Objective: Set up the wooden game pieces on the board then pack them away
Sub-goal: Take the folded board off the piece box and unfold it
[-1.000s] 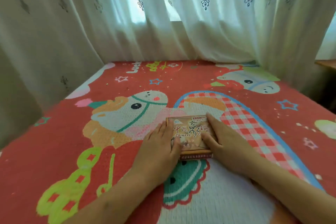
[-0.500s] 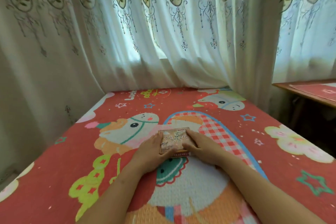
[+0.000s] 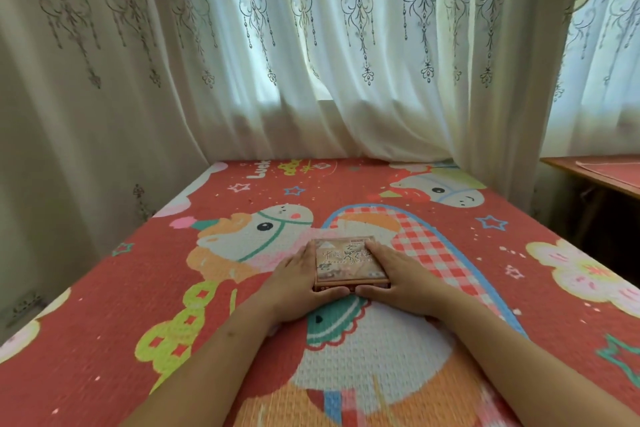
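Note:
A small brown printed game box (image 3: 348, 262) lies flat on the red cartoon bed cover (image 3: 114, 305), about mid-bed. My left hand (image 3: 294, 282) holds its left side, thumb curled along the near edge. My right hand (image 3: 401, 279) holds the right side in the same way, fingers along the box's right edge. The lid is on. No game pieces or board are visible.
White embroidered curtains (image 3: 311, 62) hang close behind the bed's far edge and along its left side. A wooden table (image 3: 595, 170) with a red mat stands past the bed's right edge, with a dark gap below it.
The view has tilted up and pulled back, showing more curtain and the table. My thumbs have slid from the box's top to its near edge. The box stays in place.

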Available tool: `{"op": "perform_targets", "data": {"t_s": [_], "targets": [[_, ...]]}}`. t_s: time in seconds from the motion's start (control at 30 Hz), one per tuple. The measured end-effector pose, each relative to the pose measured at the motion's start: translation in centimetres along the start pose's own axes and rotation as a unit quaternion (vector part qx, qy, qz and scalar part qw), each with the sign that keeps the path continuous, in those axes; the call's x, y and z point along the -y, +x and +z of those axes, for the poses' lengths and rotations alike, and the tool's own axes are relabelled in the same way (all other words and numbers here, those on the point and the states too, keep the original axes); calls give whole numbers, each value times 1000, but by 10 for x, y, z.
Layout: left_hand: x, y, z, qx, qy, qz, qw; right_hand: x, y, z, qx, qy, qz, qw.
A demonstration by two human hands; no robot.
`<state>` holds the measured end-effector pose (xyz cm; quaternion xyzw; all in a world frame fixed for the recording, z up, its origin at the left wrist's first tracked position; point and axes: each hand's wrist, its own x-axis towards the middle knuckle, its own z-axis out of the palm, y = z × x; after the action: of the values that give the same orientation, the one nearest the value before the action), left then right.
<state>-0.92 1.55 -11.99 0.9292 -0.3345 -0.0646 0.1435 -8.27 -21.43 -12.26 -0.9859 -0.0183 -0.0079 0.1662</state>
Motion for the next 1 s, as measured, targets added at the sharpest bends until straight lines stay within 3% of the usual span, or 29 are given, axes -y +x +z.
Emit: {"op": "perform_targets", "data": {"t_s": [0.23,0.4,0.5,0.63,0.77,0.9,1.0], "targets": [[-1,-5,-2,-5,-26,-2,1000,9,-7,-8,0,61,5,998],[1,-4,-9,-44,-185,26,981,20,-10,-23,-65,161,-8,985],[-2,-3,-14,-107,-254,36,961,22,-6,-25,-103,261,-24,959],[-10,-3,-13,-146,-285,49,946,25,-6,-28,-149,484,-30,862],[-21,-6,-13,-141,-268,75,950,19,0,-30,-205,641,44,738],[-21,-7,-11,-123,-250,87,957,1,-5,-48,-225,732,108,634],[-17,-5,-9,-93,-214,94,968,-28,-7,-62,-311,713,163,607]]}}
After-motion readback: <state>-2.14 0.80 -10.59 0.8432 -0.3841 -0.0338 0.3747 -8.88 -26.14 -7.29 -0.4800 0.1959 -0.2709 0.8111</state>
